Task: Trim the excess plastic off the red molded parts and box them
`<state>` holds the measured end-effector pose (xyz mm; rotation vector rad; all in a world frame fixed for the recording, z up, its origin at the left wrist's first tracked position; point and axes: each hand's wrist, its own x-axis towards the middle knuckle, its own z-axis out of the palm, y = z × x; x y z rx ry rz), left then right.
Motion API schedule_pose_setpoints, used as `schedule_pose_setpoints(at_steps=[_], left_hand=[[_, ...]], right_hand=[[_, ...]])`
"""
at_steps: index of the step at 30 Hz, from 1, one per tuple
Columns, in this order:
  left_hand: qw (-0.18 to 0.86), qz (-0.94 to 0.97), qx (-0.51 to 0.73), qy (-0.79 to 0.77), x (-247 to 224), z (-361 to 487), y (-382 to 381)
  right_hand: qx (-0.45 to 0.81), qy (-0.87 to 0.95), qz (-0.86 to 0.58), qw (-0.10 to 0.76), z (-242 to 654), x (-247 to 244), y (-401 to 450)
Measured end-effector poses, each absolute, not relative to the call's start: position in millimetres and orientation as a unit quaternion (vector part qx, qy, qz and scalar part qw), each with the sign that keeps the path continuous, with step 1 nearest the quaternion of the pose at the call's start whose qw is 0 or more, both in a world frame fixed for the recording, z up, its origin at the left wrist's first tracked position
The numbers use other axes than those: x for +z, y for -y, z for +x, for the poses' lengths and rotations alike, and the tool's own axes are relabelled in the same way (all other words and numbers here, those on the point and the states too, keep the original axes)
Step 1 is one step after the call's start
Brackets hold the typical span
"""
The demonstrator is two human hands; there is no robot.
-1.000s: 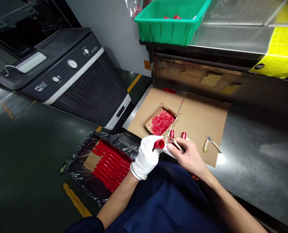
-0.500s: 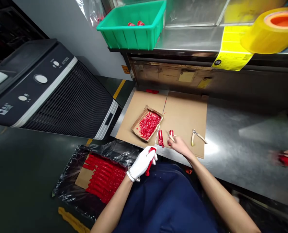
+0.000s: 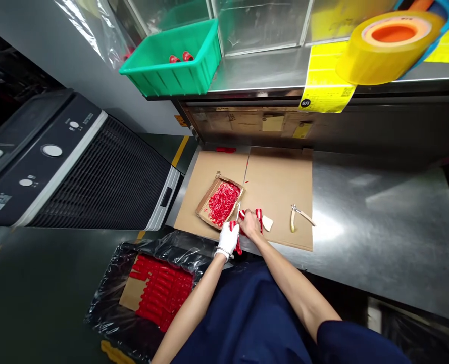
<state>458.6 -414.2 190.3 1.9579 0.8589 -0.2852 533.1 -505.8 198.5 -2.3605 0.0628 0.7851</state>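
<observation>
My left hand [image 3: 228, 239], in a white glove, is closed around a red plastic part [image 3: 238, 246] at the front edge of the cardboard. Between my fingers and the glove, a knife [image 3: 238, 210] with a thin blade rises from my right hand [image 3: 250, 223], which is bare and closed on its handle. The blade is close against the red part; whether it touches cannot be made out. Another red part [image 3: 259, 214] lies just beyond my right hand, partly covered by it. To its right rests a small white scrap [image 3: 267, 223].
A cardboard tray [image 3: 205, 198] of red trimmings stands left on the cardboard sheet [image 3: 277, 177]. Pliers [image 3: 293, 218] lie to the right. A black-lined box [image 3: 106, 283] holds rows of red parts below left. Above are a green bin [image 3: 179, 76] and yellow tape [image 3: 383, 50].
My right hand has moved left with the knife to the red part in my left hand. The left hand has lifted slightly toward the tray. The view has shifted, and another person's hand has left it.
</observation>
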Motion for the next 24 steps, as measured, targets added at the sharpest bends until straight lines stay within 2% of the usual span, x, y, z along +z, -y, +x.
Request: schedule_pose_setpoints(at_steps=[7, 11, 14, 18, 22, 24], left_hand=[[0.370, 0.866, -0.112, -0.317, 179.0, 504.1, 440.6], [0.352, 0.876, -0.110, -0.310, 181.3, 523.9, 454.6], [0.367, 0.876, -0.099, -0.298, 199.7, 521.2, 458.9], [0.447, 0.862, -0.095, -0.219, 243.5, 496.9, 465.8], [0.633, 0.756, -0.066, -0.155, 283.7, 472.9, 471.9], [0.682, 0.710, -0.016, -0.176, 296.4, 466.6, 466.9]], right_hand=[[0.248, -0.053, -0.863, 0.436, 539.0, 203.0, 574.9], [0.216, -0.050, -0.825, 0.520, 533.0, 220.6, 609.9], [0.197, -0.040, -0.796, 0.570, 525.8, 239.9, 623.6], [0.182, -0.016, -0.773, 0.608, 515.5, 264.0, 619.1], [0.176, 0.034, -0.765, 0.619, 502.2, 280.7, 594.7], [0.185, 0.073, -0.761, 0.617, 495.9, 289.3, 587.4]])
